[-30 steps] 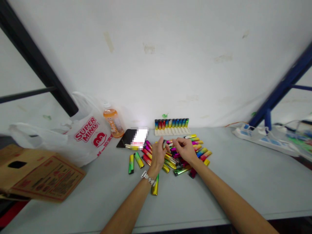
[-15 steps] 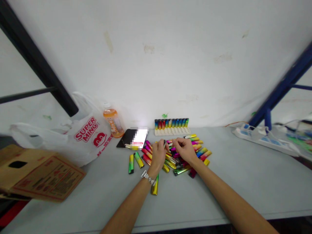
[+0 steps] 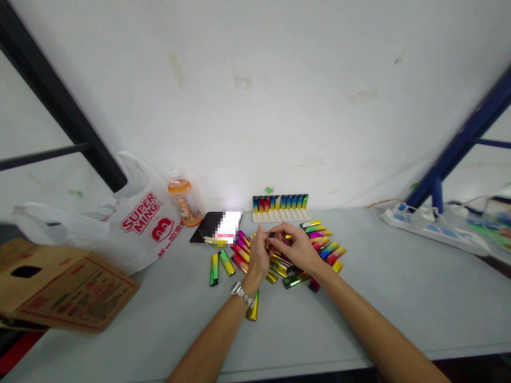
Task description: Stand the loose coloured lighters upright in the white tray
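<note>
My left hand [image 3: 258,259], with a metal watch on its wrist, is closed around a lighter [image 3: 272,235]; only the dark top end shows. Against that end, the fingers of my right hand [image 3: 297,246] are pinched together; whether they hold a part of their own is hidden. Beneath and around both hands lies a pile of shiny multicoloured lighters [image 3: 279,264]. Behind them a white rack [image 3: 281,215] carries a row of upright lighters [image 3: 283,202]. Two green-yellow lighters [image 3: 227,263] lie left of the pile, and a gold one [image 3: 253,311] lies by my left wrist.
A black tablet-like item [image 3: 205,226] with a blurred patch lies left of the rack. Further left are an orange drink bottle [image 3: 186,202], a white plastic bag [image 3: 136,223] and a cardboard box [image 3: 75,292]. A power strip [image 3: 435,229] sits at right by a blue post [image 3: 459,143].
My right hand has shifted left and now meets my left hand at the dark lighter top. My left hand has turned slightly. The rack and the pile look unchanged.
</note>
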Tool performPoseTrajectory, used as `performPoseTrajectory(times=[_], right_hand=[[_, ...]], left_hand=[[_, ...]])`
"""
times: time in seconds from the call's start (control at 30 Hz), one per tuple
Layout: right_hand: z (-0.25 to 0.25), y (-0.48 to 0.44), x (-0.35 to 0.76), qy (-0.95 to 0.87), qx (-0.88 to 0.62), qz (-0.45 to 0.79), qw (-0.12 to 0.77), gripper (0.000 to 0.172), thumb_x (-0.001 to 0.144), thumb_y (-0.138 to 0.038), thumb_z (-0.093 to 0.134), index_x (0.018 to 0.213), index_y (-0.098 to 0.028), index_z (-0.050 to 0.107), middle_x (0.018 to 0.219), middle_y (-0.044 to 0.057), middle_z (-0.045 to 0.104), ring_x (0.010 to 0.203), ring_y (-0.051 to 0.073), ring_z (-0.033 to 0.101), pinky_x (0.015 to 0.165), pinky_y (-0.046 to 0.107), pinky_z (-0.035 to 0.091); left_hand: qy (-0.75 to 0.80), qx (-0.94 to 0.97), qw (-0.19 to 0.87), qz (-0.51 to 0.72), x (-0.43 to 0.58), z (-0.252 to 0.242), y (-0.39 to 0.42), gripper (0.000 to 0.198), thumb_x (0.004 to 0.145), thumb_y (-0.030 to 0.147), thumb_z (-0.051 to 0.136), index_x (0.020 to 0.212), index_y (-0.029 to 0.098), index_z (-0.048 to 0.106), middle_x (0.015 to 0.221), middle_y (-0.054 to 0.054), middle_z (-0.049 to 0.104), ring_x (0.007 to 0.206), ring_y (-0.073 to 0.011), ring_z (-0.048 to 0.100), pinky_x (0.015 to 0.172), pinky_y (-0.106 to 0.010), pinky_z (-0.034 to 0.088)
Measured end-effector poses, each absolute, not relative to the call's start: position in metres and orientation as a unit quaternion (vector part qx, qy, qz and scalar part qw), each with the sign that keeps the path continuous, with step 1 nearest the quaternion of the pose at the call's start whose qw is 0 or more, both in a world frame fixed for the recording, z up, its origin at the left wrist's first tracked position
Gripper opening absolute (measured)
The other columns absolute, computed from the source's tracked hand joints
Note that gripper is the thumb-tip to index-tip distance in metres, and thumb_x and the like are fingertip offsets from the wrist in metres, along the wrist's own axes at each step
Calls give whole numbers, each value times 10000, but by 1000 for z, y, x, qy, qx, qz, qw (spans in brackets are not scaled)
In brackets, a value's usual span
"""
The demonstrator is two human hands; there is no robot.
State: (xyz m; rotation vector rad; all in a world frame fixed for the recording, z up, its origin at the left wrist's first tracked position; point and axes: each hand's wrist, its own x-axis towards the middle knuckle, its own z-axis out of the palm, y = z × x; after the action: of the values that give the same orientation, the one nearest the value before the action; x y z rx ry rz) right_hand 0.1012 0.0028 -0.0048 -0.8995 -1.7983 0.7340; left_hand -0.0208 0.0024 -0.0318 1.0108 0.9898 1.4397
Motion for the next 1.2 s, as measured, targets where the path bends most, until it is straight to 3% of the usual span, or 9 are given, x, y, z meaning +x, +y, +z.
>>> performPoseTrajectory(times=[0.13, 0.2, 0.3, 0.43, 0.63, 0.8, 1.0, 1.2], right_hand=[[1, 5, 105, -717, -349, 334, 502, 222, 822, -394, 671, 919, -195, 686, 893, 53, 630, 814, 167, 588, 681, 275, 501], [2, 11, 108, -682, -358, 365, 523, 259, 804, -413, 685, 936, -190, 670, 854, 47, 648, 742, 155, 601, 623, 270, 514], [3, 31, 114, -629, -376, 393, 555, 333, 775, -438, 699, 973, -176, 642, 727, 17, 638, 611, 139, 595, 509, 253, 506], [3, 72, 123, -644, -384, 342, 566, 348, 759, -414, 699, 1000, -174, 624, 820, 33, 667, 696, 167, 645, 526, 265, 531], [4, 127, 126, -756, -445, 162, 452, 150, 774, -265, 670, 872, -156, 640, 752, 14, 683, 679, 133, 625, 682, 265, 494], [6, 149, 121, -806, -454, 99, 366, 91, 799, -199, 644, 870, -146, 665, 738, 23, 689, 684, 133, 613, 690, 248, 450], [4, 161, 120, -823, -454, 96, 328, 116, 827, -186, 631, 914, -133, 689, 777, 32, 691, 708, 133, 608, 708, 238, 452], [8, 150, 118, -837, -474, 3, 274, 270, 926, -292, 529, 1074, -166, 716, 1064, 90, 617, 849, 158, 619, 821, 259, 450]], left_hand=[[414, 468, 502, 598, -22, -28, -2, 658, 872, 719, 294, 637, 160, 548, 535, 10, 473, 484, -102, 421, 459, -230, 313], [451, 504, 433, 595, -26, -26, -2, 620, 925, 643, 262, 758, 162, 616, 607, -5, 538, 533, -123, 471, 508, -246, 362], [501, 550, 298, 598, -34, -24, 0, 469, 968, 504, 306, 907, 188, 647, 837, -38, 619, 755, -162, 568, 718, -282, 450], [521, 578, 210, 592, -42, -23, 5, 337, 976, 398, 353, 962, 199, 624, 967, -54, 601, 931, -184, 558, 890, -314, 431], [504, 621, 212, 562, -41, -24, 4, 367, 982, 351, 334, 807, 195, 617, 888, -43, 571, 887, -182, 549, 872, -314, 429], [507, 620, 233, 552, -42, -26, 5, 404, 980, 363, 333, 765, 194, 631, 851, -39, 569, 864, -184, 556, 839, -313, 425], [508, 617, 237, 553, -44, -27, 7, 400, 971, 361, 338, 743, 198, 623, 838, -37, 560, 864, -186, 551, 829, -305, 421], [512, 606, 235, 561, -44, -28, 8, 400, 971, 357, 351, 746, 193, 639, 865, -39, 565, 871, -183, 554, 851, -307, 421]])
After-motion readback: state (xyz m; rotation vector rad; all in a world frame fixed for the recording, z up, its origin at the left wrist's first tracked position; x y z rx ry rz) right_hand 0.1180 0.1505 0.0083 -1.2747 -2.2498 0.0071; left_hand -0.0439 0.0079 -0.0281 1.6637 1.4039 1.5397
